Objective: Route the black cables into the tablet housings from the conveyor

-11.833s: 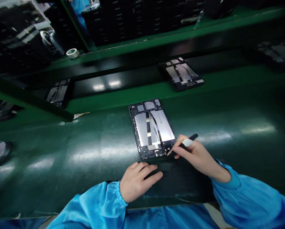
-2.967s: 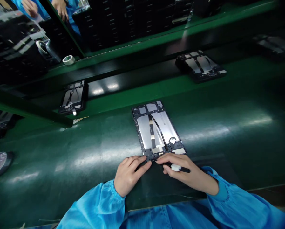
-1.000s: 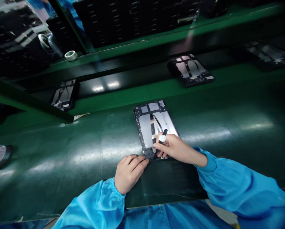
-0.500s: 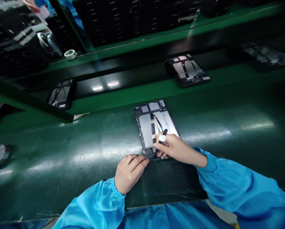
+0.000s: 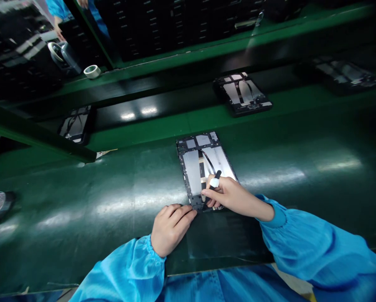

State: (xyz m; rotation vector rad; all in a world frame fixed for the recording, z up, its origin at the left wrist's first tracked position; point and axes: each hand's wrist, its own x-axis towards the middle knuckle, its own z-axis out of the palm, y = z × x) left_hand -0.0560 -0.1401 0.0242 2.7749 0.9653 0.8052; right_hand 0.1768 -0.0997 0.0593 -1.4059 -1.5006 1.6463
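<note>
Firmly, fingers point(image 5: 209, 192) of the right hand point(image 5: 234, 197) pinch a slim black stylus point(image 5: 217, 174) against the silvery tablet point(image 5: 192, 167).

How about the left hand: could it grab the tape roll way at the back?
Probably not as it is. The left hand rests at the near corner of the open tablet, while the tape roll sits far back on the raised green ledge, past the dark belt.

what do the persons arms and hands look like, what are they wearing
Both arms are in shiny bright blue smock sleeves. The left sleeve and right sleeve each end in a gathered elastic cuff at the wrist. The left hand and right hand are bare: no gloves, no watch visible.
</note>
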